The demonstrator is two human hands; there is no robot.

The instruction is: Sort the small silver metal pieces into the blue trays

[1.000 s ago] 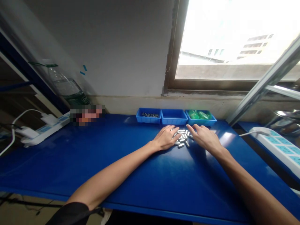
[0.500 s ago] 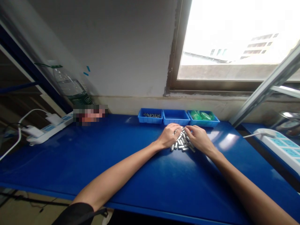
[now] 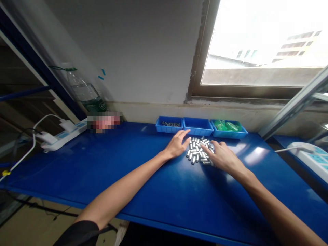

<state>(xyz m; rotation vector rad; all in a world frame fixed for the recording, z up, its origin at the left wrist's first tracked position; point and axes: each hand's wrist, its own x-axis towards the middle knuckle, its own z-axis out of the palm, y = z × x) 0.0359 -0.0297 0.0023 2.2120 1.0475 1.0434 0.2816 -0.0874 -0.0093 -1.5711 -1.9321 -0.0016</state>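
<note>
From my distant seat, through the head camera, I see two bare hands at a blue worktop [image 3: 179,198]. Between them lies a loose, single heap of short, shiny metal cylinders [image 3: 196,150], spread flat at many angles, just in front of a row of three blue trays. The left hand [image 3: 176,144] is wide, its thumb well away from its fingers, the thumb tip just beside the heap's left edge. The right hand [image 3: 222,156] reaches over the heap's right side, a digit stretched across some cylinders; I cannot tell whether it grips any. Behind, the left tray [image 3: 169,129] holds small metal parts [image 3: 171,124], the middle tray [image 3: 197,132] adjoins it, and the right tray [image 3: 229,134] holds green plastic bags [image 3: 227,125]. At far left, a white power strip [image 3: 55,145] lies near a clear bottle [image 3: 77,83] with a green label. A bright window [image 3: 256,77] is at upper right.
</note>
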